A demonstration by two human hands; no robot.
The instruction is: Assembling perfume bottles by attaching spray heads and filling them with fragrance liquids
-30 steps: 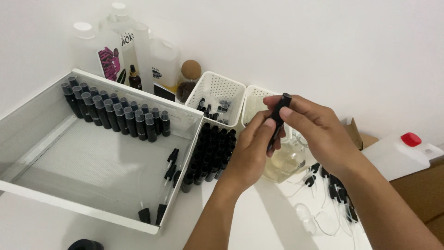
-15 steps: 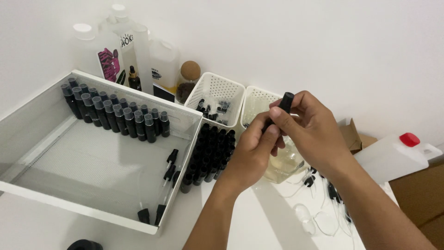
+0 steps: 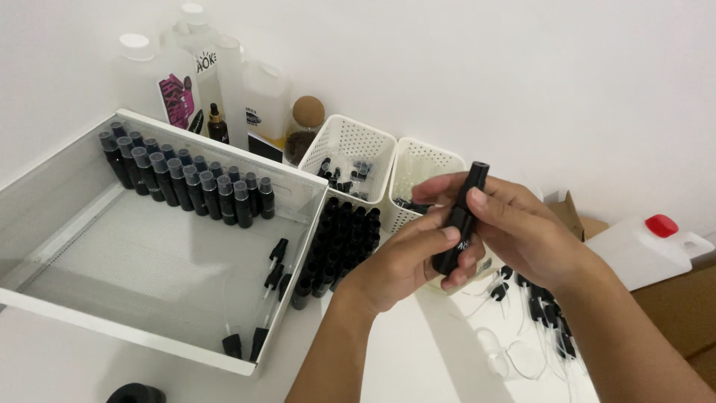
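Note:
A small black spray bottle [image 3: 456, 222] is held up over the white table, tilted with its top toward the wall. My left hand [image 3: 399, 265] grips its lower body from below. My right hand [image 3: 514, 224] wraps its upper part, fingers around the neck and cap end. Just left of my hands, a block of open black bottles [image 3: 339, 242] stands on the table. Loose black spray caps with thin tubes [image 3: 541, 313] lie under my right wrist.
A large white tray [image 3: 82, 313] at left holds a row of capped black bottles [image 3: 186, 179] and several loose spray caps [image 3: 272, 272]. Two white perforated baskets [image 3: 350, 149] stand by the wall beside big plastic bottles [image 3: 186, 82]. A white jug with a red cap [image 3: 645, 246] lies at right.
My hands and the bottle have drifted slightly to the right and lower, and the bottle is tilted more; both hands keep their grip on it.

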